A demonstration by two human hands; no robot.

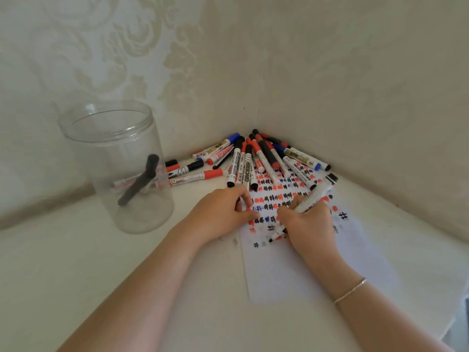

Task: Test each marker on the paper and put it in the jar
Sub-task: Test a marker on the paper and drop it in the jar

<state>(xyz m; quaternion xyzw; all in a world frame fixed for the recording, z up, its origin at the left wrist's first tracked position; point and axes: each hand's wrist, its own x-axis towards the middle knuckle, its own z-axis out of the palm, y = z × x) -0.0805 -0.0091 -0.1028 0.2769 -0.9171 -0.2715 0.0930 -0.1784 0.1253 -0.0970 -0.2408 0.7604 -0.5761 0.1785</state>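
A white paper (pixel 291 275) lies on the table, covered with rows of red, black and blue hash marks. My right hand (pixel 308 224) grips a white marker (pixel 314 196) with a black tip. The tip touches the paper near its lower marks. My left hand (pixel 223 212) rests on the paper's left edge, bent fingertips pressing it down; nothing shows in its grasp. A clear jar (pixel 106 138) stands upright at the left, apart from both hands, with a black marker (pixel 138 181) and a red-capped one inside.
A pile of several capped red, black and blue markers (pixel 253 158) fans out from the wall corner, partly over the paper's far end. Patterned walls close in behind and to the right. The table's edge shows at the lower right.
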